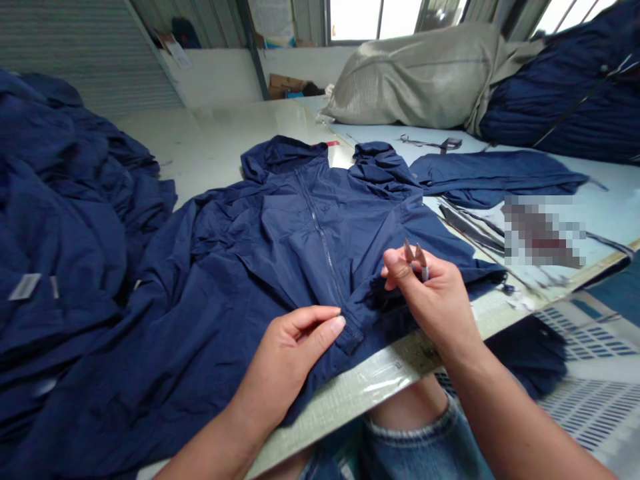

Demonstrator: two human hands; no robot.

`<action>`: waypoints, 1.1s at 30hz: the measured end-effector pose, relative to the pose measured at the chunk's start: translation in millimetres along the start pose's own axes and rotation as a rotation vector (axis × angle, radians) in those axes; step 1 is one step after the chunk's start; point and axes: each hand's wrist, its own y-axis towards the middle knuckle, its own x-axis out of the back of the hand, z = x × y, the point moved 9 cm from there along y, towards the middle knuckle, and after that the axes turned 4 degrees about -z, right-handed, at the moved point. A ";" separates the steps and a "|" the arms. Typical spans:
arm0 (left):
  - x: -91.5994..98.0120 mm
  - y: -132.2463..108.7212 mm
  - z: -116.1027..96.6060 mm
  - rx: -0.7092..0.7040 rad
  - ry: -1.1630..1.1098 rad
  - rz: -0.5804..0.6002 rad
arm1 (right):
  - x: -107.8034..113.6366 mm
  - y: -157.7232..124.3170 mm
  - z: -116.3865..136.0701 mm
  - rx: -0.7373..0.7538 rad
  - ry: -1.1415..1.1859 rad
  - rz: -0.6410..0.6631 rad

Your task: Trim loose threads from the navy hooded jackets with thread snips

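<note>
A navy zip-front hooded jacket [295, 247] lies spread on the white table, its hood towards the far side and its hem hanging over the near edge. My left hand [293, 350] is at the lower front of the jacket, with thumb and fingertips pinching the cloth beside the zipper's bottom end. My right hand [430, 297] is raised just above the jacket's right hem. It holds small metal thread snips [416, 259], their blades pointing up and away from me.
A heap of navy garments [65, 220] rises at the left. Another navy garment [495, 177] lies beyond the jacket, with dark strips nearby. A grey sack [415, 80] and a navy bundle [565, 100] stand behind. My jeans-clad legs [425, 447] lie below the near table edge.
</note>
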 end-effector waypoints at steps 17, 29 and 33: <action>-2.8 -0.5 -3.4 -0.052 0.050 0.034 | -7.3 -4.3 -5.5 -0.086 0.064 0.051; 46.6 -35.9 -81.5 -0.487 0.140 -0.242 | 14.6 -43.6 7.7 0.192 -0.061 0.654; 74.0 -91.7 -117.2 -0.741 0.721 -0.479 | 24.0 -64.2 -5.1 0.218 -0.144 0.696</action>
